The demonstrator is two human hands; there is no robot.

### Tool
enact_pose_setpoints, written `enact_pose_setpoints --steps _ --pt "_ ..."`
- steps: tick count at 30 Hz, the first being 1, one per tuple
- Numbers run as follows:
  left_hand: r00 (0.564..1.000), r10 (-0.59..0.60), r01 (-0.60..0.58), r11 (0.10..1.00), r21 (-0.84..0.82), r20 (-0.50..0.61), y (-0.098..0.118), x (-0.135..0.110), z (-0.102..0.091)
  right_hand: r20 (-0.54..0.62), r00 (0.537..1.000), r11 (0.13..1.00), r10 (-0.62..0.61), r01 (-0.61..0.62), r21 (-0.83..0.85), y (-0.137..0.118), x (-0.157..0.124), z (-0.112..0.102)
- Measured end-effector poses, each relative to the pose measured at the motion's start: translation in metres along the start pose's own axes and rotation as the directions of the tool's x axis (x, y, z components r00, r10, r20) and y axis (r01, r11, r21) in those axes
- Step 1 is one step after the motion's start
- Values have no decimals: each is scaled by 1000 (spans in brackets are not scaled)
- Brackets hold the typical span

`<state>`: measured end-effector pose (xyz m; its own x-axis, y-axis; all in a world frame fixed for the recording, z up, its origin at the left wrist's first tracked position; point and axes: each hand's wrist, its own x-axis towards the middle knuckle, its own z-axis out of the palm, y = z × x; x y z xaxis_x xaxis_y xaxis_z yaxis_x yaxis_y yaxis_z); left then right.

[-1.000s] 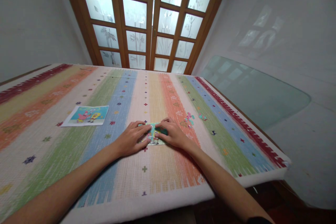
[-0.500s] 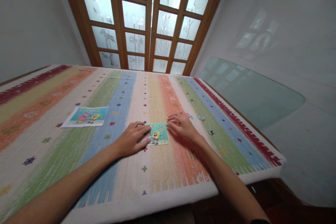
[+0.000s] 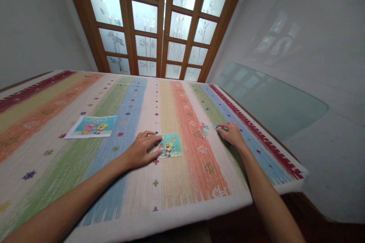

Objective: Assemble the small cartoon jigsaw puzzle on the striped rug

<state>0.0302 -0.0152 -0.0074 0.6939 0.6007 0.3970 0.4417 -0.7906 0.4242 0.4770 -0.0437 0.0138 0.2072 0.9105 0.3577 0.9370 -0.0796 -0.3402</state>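
A partly assembled jigsaw puzzle [image 3: 172,145], with a yellow cartoon figure on teal, lies flat near the table's front edge. My left hand [image 3: 144,149] rests over its left side, fingers apart, covering part of the picture. To the right, my right hand [image 3: 230,133] is at the loose pieces, thumb and fingertips closed on a small teal puzzle piece [image 3: 215,127]. Just left of those fingers is a small cluster of pink and teal puzzle pieces [image 3: 203,131].
A printed reference picture [image 3: 95,127] of cartoon figures lies at the left. A striped cloth [image 3: 142,193] covers the table. Beyond it stand wooden doors with frosted panes [image 3: 146,45]. A glass sheet [image 3: 270,98] is beside the right wall.
My right hand has moved from beside the puzzle rightward to the loose pieces, its fingertips closing on one. The pink and teal cluster is uncovered. My left hand stays on the puzzle.
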Motion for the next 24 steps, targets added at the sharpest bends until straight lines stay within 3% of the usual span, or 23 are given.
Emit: enact_pose_setpoints --steps 7,17,21,24 --pt "1000 5 -5 1000 -7 4 1 0 -1 42 999 999 2 -3 39 0 -4 10" --pt "1000 27 -27 1000 -3 -4 1 0 0 119 993 981 5 -28 192 -5 -1 1" --pt "1000 30 -30 1000 -6 -5 2 0 -1 199 979 954 -34 -27 299 -23 2 -2" --pt "1000 31 -31 1000 -6 -3 2 0 -1 269 956 921 -120 7 389 -51 0 3"
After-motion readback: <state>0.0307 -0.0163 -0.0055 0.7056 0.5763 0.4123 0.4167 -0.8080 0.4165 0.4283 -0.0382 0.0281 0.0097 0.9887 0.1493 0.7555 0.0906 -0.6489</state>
